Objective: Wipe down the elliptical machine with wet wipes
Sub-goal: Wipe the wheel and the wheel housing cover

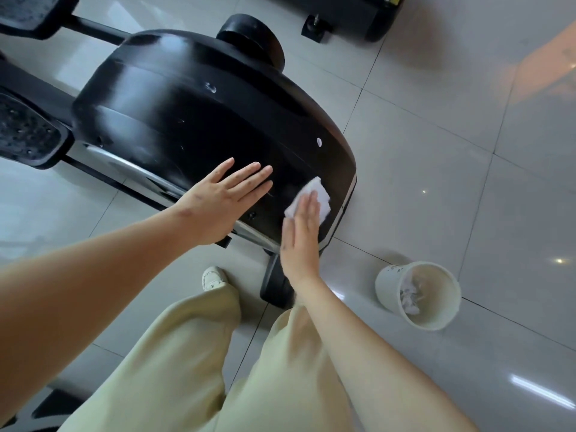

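Underfoot, glossy grey tiled floor (pixel 436 182), black elliptical housing (pixel 187 120), white bin (pixel 386 289)

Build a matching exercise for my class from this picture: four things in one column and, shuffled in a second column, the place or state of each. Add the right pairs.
Column one
1. left hand
2. wet wipe
3. waste bin
4. pedal

Column two
A. on the tiled floor, with crumpled wipes inside
B. pressed under the fingers of the right hand
C. flat on the black housing, holding nothing
D. at the picture's left edge, dark and studded

Pairs: 1-C, 2-B, 3-A, 4-D
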